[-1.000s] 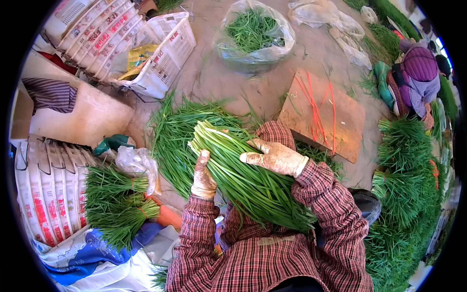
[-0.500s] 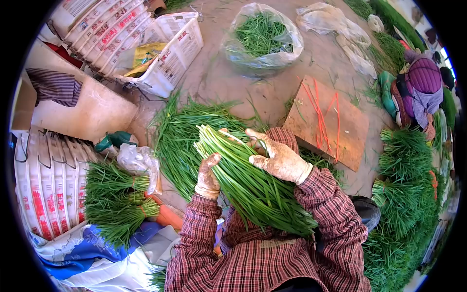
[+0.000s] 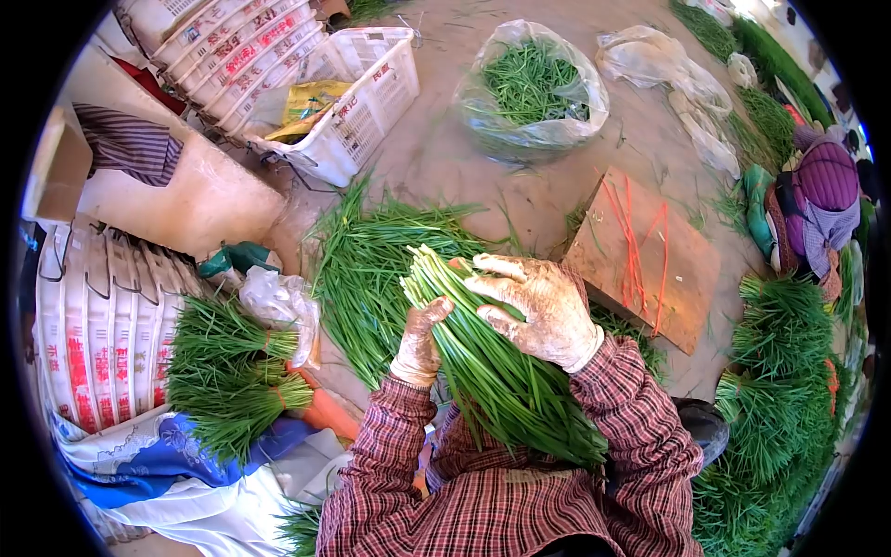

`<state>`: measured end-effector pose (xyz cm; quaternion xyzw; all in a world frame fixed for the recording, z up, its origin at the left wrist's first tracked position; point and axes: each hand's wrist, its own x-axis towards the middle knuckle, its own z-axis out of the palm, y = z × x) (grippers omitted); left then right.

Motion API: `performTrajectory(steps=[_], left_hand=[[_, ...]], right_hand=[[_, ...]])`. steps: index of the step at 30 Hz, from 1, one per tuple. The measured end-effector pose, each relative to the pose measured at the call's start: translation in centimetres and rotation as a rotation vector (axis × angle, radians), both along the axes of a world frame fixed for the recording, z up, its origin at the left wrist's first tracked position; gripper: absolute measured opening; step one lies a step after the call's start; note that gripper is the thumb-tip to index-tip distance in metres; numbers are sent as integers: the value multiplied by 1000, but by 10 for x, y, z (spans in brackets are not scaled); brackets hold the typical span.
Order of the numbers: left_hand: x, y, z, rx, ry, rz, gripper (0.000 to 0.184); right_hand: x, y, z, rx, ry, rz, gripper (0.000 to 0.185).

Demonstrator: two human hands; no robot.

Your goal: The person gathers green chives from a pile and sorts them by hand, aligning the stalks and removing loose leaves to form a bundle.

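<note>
A thick bunch of garlic chives point(image 3: 506, 376) lies slantwise across my lap, its pale stem ends pointing up and away. My left hand point(image 3: 419, 345), in a soiled white glove, is closed around the bunch near those ends, thumb on the near side and the other fingers hidden underneath. Over the right side of the stems, my right hand point(image 3: 543, 311), also gloved, has its fingers stretched and parted, with the fingertips at the stems. Beyond both hands, a loose heap of chives point(image 3: 371, 269) covers the floor.
A wooden board point(image 3: 640, 260) with red ties point(image 3: 631, 246) stands ahead right. Tied chive bunches point(image 3: 232, 371) lie left, more bunches point(image 3: 780, 371) right. White crates point(image 3: 367, 111) and a plastic bag of greens point(image 3: 529, 93) are farther off. Another person point(image 3: 821, 195) crouches at the far right.
My right hand has turned, its back now facing up and its fingers reaching over the stems. My left hand still grips the bunch. The whole view has shifted slightly.
</note>
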<state>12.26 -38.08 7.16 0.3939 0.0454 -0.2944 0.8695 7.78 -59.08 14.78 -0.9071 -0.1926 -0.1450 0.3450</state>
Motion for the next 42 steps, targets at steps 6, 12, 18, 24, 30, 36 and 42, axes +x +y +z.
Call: performTrajectory(steps=[6, 12, 18, 24, 30, 36, 42], left_hand=[[3, -4, 12, 72, -87, -23, 74], [3, -14, 19, -30, -76, -17, 86], [8, -12, 9, -155, -83, -63, 95], [10, -3, 8, -87, -111, -96, 97], [7, -7, 17, -83, -149, -111, 109], [10, -1, 7, 108, -214, -100, 100], [2, -3, 14, -36, -90, -6, 79]], right_hand=[[5, 12, 12, -158, 17, -54, 28], [12, 3, -2, 12, 234, -62, 18], [24, -12, -17, 98, 311, 69, 23], [31, -14, 6, 388, 878, 55, 21], [37, 2, -18, -12, 462, 136, 24], [18, 31, 3, -244, 392, 118, 20], [-55, 7, 28, 62, 209, 86, 24]])
